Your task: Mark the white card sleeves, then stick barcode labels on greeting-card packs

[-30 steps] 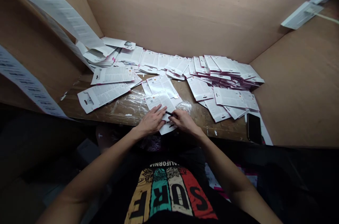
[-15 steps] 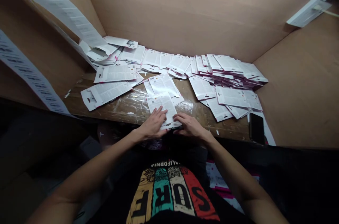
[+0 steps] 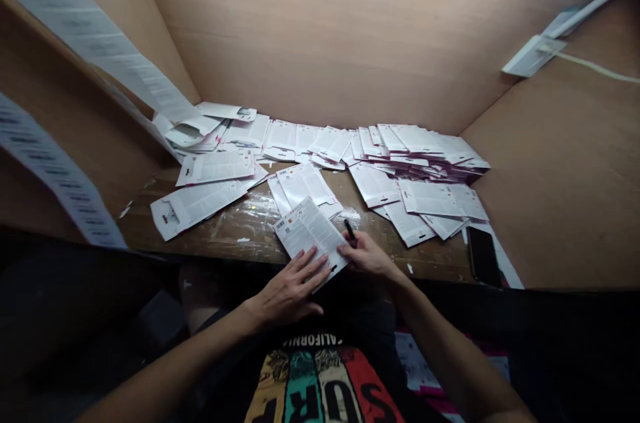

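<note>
My left hand lies flat with spread fingers on a white printed packet at the table's front edge. The packet is tilted, its lower corner reaching past the edge. At the packet's right side, my right hand is closed around a dark pen-like object that points up and away from me; its thumb is against the packet's edge. Just behind, partly under the held packet, more white packets rest on the brown table.
White packets lie at the left, and a large heap runs along the back right. A black phone is at the right front edge. Label strips hang at the left. Wooden panels enclose the table; a white fixture with a cable is at the upper right.
The packet has turned, its lower end swinging to the right. My right hand has shifted slightly right, and the dark object now stands up from it. The camera view has shifted.
</note>
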The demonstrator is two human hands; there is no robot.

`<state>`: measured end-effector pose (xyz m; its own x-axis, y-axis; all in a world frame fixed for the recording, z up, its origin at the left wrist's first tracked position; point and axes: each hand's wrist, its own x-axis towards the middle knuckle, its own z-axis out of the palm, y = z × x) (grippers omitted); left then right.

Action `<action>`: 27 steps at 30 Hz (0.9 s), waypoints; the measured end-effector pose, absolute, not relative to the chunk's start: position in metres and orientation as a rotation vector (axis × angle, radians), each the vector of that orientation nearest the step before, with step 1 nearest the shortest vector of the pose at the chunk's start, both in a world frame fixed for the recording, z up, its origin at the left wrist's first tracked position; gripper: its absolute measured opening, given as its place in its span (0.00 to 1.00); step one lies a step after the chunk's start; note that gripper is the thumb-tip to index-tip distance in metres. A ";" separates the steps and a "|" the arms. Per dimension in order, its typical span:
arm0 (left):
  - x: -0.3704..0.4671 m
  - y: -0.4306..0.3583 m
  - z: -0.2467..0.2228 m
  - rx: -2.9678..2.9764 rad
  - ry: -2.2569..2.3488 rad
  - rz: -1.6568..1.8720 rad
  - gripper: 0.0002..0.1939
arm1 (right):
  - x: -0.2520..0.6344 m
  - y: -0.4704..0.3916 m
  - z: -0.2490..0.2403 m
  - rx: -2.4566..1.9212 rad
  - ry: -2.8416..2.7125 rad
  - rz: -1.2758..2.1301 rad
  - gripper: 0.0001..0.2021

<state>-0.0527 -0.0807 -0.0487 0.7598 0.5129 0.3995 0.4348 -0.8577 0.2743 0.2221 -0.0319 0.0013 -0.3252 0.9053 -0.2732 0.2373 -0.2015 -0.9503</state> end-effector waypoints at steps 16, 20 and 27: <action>-0.034 -0.021 -0.054 2.739 1.226 0.276 0.30 | 0.264 -0.013 0.000 -1.390 -1.121 1.430 0.23; -0.034 -0.026 -0.048 2.710 1.204 0.301 0.28 | 0.229 -0.029 -0.030 -1.468 -1.199 1.474 0.18; -0.034 -0.023 -0.051 2.662 1.189 0.345 0.28 | 0.243 -0.024 -0.038 -1.539 -1.204 1.378 0.20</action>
